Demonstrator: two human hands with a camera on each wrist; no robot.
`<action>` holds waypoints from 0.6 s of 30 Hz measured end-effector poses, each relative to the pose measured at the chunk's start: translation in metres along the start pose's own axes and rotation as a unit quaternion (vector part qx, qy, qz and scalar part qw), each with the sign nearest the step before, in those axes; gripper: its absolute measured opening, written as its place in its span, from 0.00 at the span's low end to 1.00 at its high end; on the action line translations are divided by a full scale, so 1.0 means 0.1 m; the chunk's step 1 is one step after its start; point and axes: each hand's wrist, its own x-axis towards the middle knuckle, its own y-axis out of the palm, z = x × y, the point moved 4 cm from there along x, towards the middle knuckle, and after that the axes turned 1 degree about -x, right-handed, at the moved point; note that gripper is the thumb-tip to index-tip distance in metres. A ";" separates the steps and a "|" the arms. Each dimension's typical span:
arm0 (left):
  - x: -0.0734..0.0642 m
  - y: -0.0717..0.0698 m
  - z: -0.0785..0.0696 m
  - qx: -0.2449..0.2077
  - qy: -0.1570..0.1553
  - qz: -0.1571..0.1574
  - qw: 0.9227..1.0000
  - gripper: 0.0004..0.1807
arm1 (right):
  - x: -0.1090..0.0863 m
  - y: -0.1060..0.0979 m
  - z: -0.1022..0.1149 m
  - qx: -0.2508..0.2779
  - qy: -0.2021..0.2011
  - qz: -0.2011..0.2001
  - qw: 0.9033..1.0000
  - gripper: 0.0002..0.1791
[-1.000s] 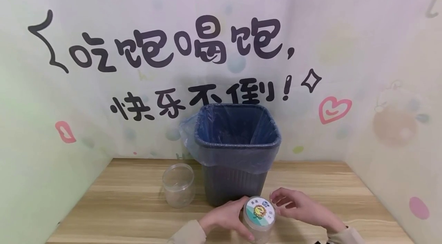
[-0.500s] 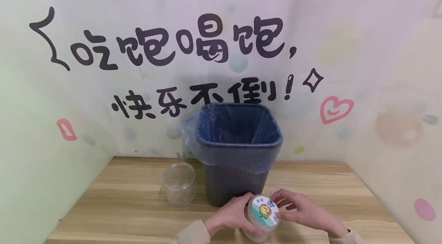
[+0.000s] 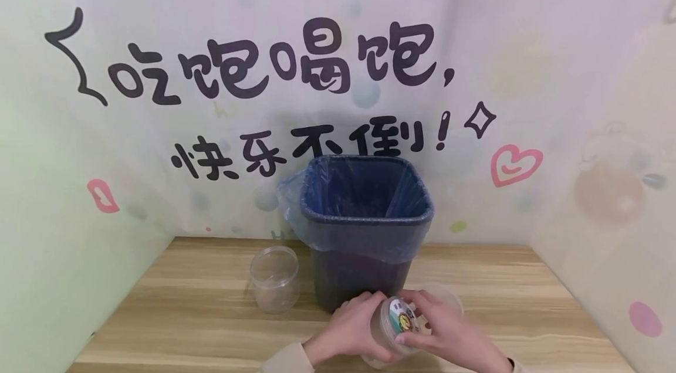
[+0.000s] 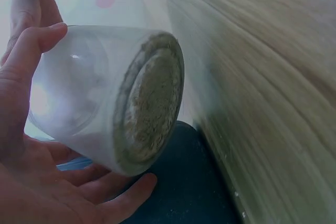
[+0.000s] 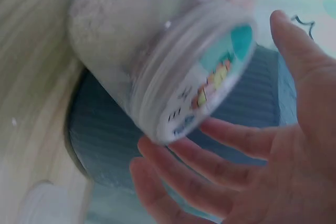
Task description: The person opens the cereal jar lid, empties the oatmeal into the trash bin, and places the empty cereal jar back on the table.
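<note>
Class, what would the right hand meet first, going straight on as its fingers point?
Probably the round green-labelled lid on the clear plastic jar; the right hand is beside it, contact unclear.

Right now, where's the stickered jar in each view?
Head: stickered jar at the bottom, right of centre, between left hand and right hand.
Left wrist: left of centre, base facing right.
Right wrist: upper middle, sticker facing lower right.
Shared landmark: blue bin, visible in all three.

Held jar (image 4: 84, 98): glossy plastic; bin (image 3: 361, 279): matt, ribbed plastic; tabletop (image 3: 200, 291): wood-grained
</note>
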 end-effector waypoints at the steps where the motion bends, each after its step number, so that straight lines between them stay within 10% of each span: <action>1: -0.01 -0.01 0.00 0.007 -0.002 -0.001 1.000 0.37 | 0.00 0.02 0.01 -0.001 0.004 -0.005 1.000 0.33; 18: -0.06 -0.10 0.04 0.055 0.012 -0.006 0.998 0.42 | 0.04 0.18 0.09 -0.065 -0.050 -0.086 0.993 0.35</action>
